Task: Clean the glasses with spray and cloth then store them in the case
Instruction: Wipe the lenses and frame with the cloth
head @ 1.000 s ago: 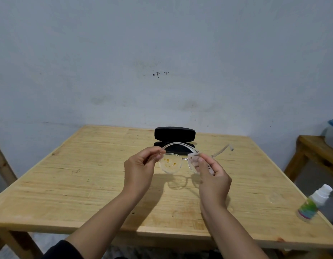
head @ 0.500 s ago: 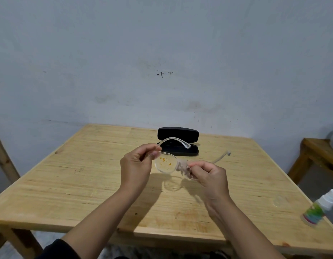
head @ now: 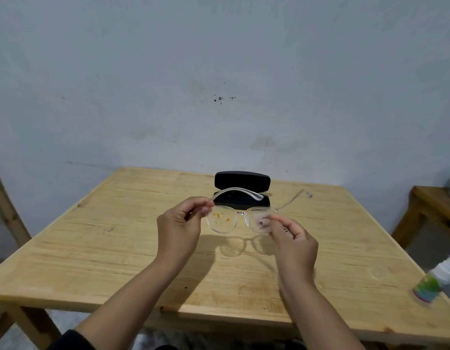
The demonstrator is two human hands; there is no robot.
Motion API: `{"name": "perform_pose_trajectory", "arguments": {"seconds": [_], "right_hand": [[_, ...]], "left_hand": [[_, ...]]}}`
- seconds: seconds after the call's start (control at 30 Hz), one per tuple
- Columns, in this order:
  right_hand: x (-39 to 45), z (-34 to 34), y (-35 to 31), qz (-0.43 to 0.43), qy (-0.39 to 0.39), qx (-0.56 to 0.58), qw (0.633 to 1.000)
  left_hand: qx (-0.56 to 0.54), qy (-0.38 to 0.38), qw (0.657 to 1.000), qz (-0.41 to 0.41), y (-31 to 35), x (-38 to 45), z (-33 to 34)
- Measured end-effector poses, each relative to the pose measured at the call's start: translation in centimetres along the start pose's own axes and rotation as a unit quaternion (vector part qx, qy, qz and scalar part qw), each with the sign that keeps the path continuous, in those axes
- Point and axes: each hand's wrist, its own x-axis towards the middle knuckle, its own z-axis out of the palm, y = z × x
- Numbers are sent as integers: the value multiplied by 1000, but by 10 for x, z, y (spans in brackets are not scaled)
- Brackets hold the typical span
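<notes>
Clear-framed glasses are held up over the wooden table, their temples pointing away from me. Orange specks dot the left lens. My left hand pinches the frame's left corner by the hinge. My right hand pinches the right lens between thumb and fingers; whether a cloth lies under them I cannot tell. The black glasses case stands open behind the glasses. A small white spray bottle with a colourful label lies on the table's right edge.
A grey wall rises right behind the table. A low wooden side table stands at the right. A wooden post leans at the far left.
The glasses have turned to face me more squarely and sit a little further right. My right hand shifted from the bridge onto the right lens.
</notes>
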Motion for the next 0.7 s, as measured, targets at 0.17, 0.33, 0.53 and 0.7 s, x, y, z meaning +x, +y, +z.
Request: {"name": "perform_pose_trajectory", "arguments": {"seconds": [0.17, 0.33, 0.53, 0.7], "right_hand": [[-1, 15, -6, -3, 101, 100, 990], [1, 12, -7, -5, 61, 104, 993], [5, 8, -7, 30, 42, 129, 990], [2, 5, -11, 47, 34, 166, 984]], "left_hand": [[5, 8, 1000, 16, 2, -11, 11], [2, 11, 1000, 16, 3, -8, 7], [1, 9, 1000, 13, 2, -7, 8], [-7, 6, 1000, 6, 5, -4, 6]]}}
